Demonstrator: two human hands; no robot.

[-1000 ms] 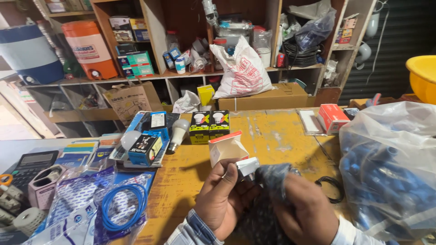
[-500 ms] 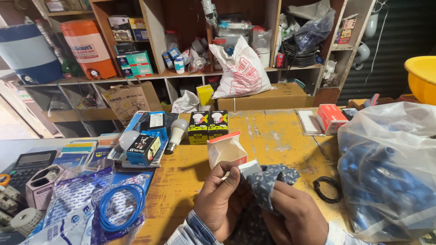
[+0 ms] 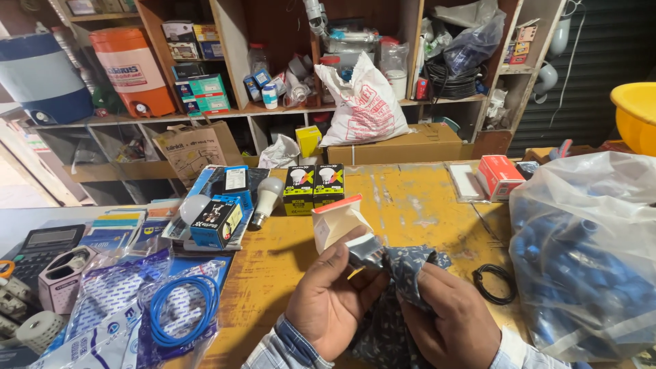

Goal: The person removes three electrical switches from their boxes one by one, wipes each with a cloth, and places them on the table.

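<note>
At the surface's near edge, your left hand (image 3: 331, 301) now grips a small silvery part (image 3: 364, 249) while your right hand (image 3: 454, 321) has bunched the patterned blue cloth (image 3: 410, 263) around it, wiping underway.

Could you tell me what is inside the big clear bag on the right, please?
The bag holds a heap of blue plastic parts, seen blurred through the film. Their exact kind is unclear, and whatever lies beneath the heap is covered.

Bright daylight from the left, soft shadows; sharp focus, wide-angle bending at edges
</note>
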